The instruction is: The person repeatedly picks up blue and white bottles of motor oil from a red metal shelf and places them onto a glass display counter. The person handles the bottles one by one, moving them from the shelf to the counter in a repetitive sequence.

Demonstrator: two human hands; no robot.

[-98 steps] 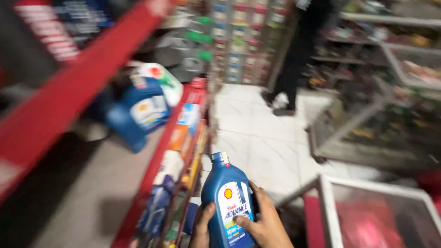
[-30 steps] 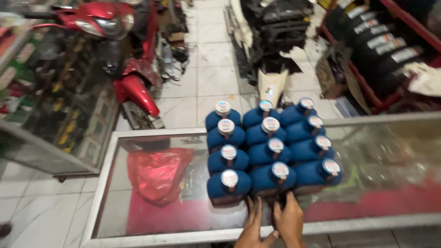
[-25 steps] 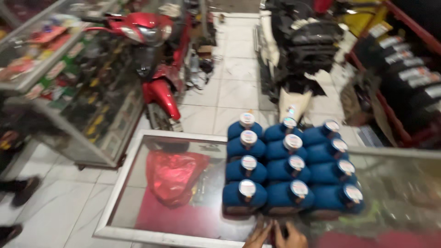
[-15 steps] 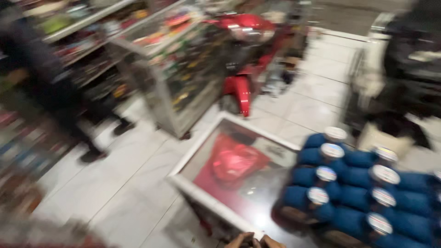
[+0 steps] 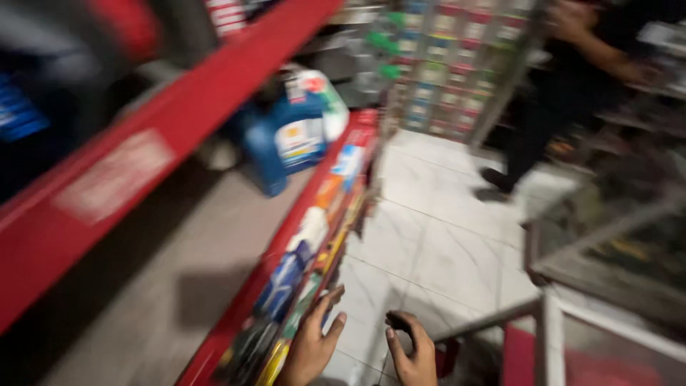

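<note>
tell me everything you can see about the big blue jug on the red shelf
The blue jug is a large, plastic-looking container with a pale label on its front. It appears to stand upright, far back on the grey board of the red shelf, and a white and green container is pressed close behind it. Motion blur hides its cap and handle. Neither hand touches it.

Blue jug [image 5: 286, 139] on red shelf [image 5: 236, 300]

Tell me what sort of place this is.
Probably a small shop, perhaps for motor supplies. A red shelf carries a large blue jug, a rack of small packets stands behind, and a glass counter sits opposite. Both hands, left and right, are empty.
</note>
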